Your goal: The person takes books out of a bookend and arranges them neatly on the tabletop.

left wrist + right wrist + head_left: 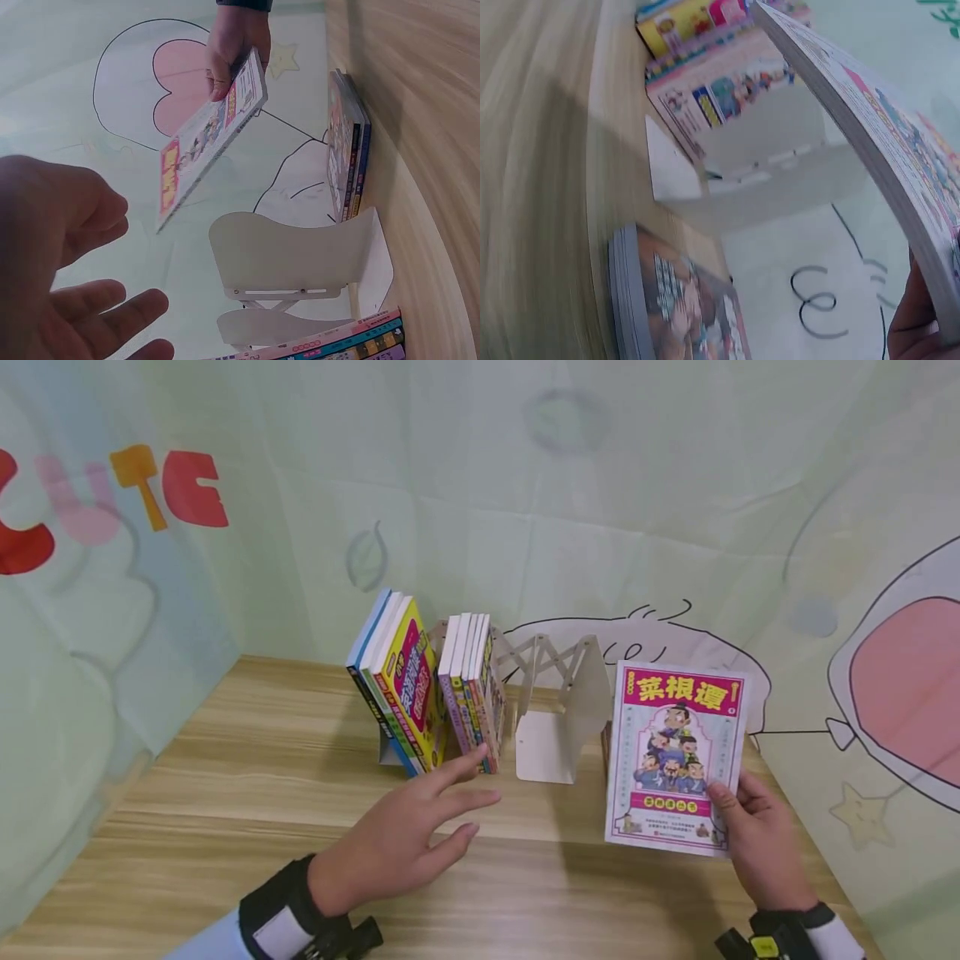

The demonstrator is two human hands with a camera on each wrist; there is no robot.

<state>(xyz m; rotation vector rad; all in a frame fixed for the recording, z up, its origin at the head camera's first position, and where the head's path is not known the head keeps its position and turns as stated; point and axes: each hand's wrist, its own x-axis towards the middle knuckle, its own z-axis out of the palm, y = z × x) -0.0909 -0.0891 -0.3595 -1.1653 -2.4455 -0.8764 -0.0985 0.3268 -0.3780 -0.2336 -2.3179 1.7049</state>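
My right hand (772, 843) grips a thin book (678, 760) by its lower right corner, thumb on the front cover. The cover is white and pink with yellow lettering and cartoon figures, and it faces me, raised above the table. In the left wrist view the same book (214, 135) tilts down from the right hand. My left hand (408, 827) holds nothing; its fingers are spread in front of a white expandable bookend rack (546, 747). Thin books (468, 693) stand upright in the rack, beside thicker books (397, 685) leaning at its left end.
A small stack of books (682, 300) lies on the wooden table (225, 827) right of the rack, mostly hidden behind the held book in the head view. A printed cloth backdrop (465, 468) hangs behind and along both sides of the table.
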